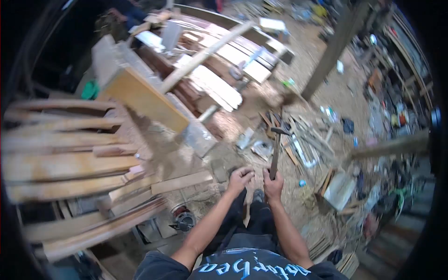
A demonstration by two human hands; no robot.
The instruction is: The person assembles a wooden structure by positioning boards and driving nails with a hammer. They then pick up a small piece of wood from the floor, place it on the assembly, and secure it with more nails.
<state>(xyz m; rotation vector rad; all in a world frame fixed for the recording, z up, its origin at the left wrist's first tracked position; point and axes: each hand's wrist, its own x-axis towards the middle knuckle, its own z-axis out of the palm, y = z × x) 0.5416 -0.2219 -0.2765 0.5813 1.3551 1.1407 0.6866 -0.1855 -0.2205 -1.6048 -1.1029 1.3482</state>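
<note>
Dark slim-handled hammer (275, 156) w/ metal head up, in rt hand (273, 185).

Stack of rough planks (60, 163) at left, lying roughly level, ends ragged. Tan plywood panel (144, 100) tilted above it. Long pale batten (205, 53) runs diagonally over pile of pale boards (219, 86). Short board (182, 182) flat on ground just beside stack. Round power tool (183, 220) under plank ends, type unclear. Dark wooden post (331, 51) leaning at upper right. Offcuts (303, 140) scattered over sawdust ground (336, 93). Blurred beam (392, 145) at right edge. Another person (128, 11) at top, partly hidden.
</note>
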